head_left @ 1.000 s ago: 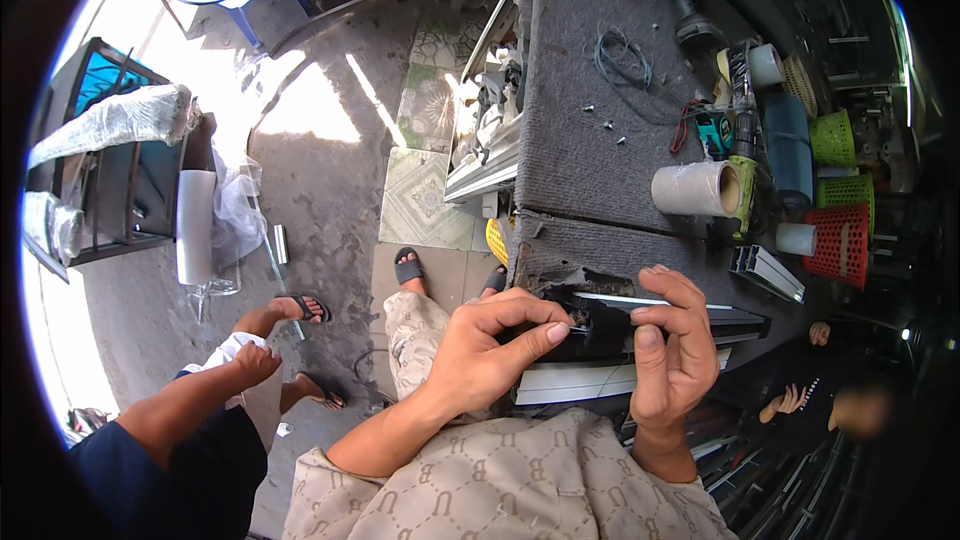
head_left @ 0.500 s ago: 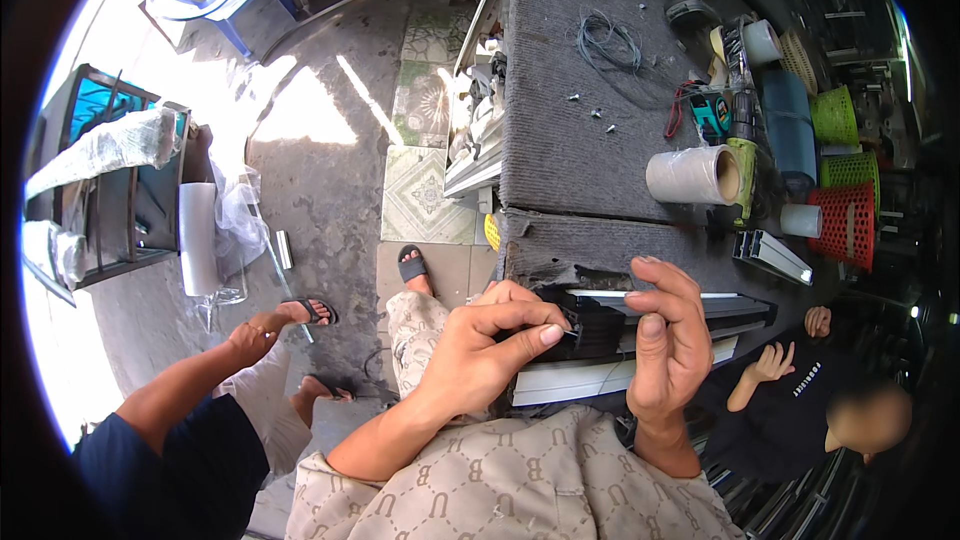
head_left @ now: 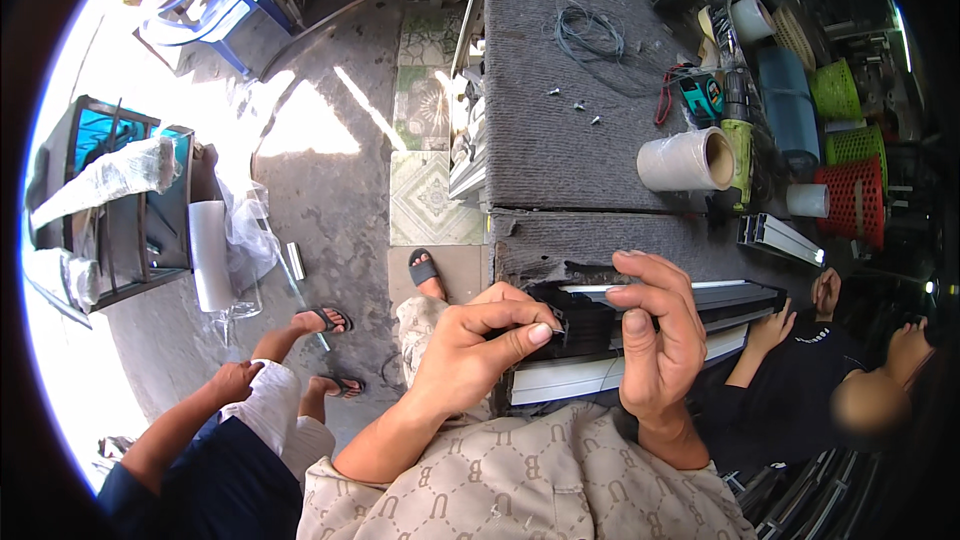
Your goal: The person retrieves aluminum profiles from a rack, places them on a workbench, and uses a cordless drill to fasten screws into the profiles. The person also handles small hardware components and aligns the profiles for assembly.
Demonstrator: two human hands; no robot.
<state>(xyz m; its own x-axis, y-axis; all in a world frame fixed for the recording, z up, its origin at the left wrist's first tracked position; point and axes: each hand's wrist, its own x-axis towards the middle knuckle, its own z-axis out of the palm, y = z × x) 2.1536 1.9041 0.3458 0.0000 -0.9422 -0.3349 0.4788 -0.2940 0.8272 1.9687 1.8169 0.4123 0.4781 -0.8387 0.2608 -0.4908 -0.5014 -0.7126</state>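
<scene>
My left hand [head_left: 485, 345] is closed in a pinch at the left end of a black layered bundle [head_left: 588, 328]. A tiny shiny bit shows at its fingertips, too small to name. Across the bundle, my right hand [head_left: 660, 340] is raised with curved fingers and its thumb apart from them; no object shows in its grasp. A thin dark strand runs faintly beside it. The bundle lies along long metal profiles [head_left: 735, 295] at the near edge of the carpeted bench [head_left: 560, 165]. A white profile [head_left: 565, 382] lies nearest my lap.
On the bench are a wire coil [head_left: 590, 35], loose screws [head_left: 579, 107], a film roll [head_left: 685, 160], a green drill [head_left: 738, 145] and a short profile piece [head_left: 782, 239]. A person in black [head_left: 790, 380] is at right, another in dark blue [head_left: 215, 470] at left.
My view has shifted slightly, while both hands keep nearly the same pose by the bundle. The person at right has moved a hand onto the profiles; the person at left has shifted their legs.
</scene>
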